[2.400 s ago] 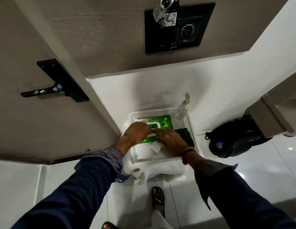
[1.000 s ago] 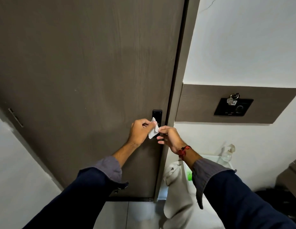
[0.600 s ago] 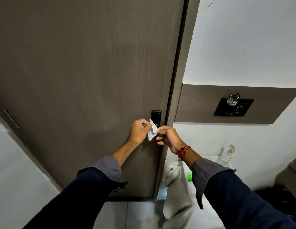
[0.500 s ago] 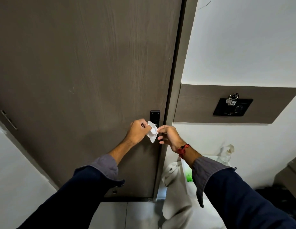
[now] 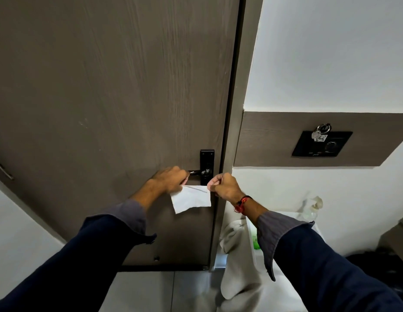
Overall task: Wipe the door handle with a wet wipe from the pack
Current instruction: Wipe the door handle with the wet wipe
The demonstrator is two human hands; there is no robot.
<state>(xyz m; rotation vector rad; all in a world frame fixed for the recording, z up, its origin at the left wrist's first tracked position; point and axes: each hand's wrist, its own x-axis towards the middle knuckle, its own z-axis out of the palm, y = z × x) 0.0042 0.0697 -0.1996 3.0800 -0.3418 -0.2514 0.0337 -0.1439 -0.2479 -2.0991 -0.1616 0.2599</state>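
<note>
A white wet wipe [image 5: 191, 198] hangs spread out flat between both hands, just below the black door handle [image 5: 201, 172] on the brown door [image 5: 115, 91]. My left hand [image 5: 170, 180] pinches the wipe's left top corner and covers the lever's outer end. My right hand [image 5: 224, 185] pinches the right top corner, in front of the door frame. The green wipe pack [image 5: 255, 239] shows only as a sliver inside the white bin, behind my right sleeve.
A white plastic bin [image 5: 250, 230] stands on the floor right of the door, with a white cloth [image 5: 236, 262] draped over its side and a clear pump bottle [image 5: 313, 209] behind it. A black wall panel [image 5: 322, 144] holds hanging keys. A dark bag [image 5: 380, 260] lies at the far right.
The wipe, bunched between my hands half a second ago, is now pulled out flat. My hands have drawn apart sideways. Earlier I took it from the pack in the bin.
</note>
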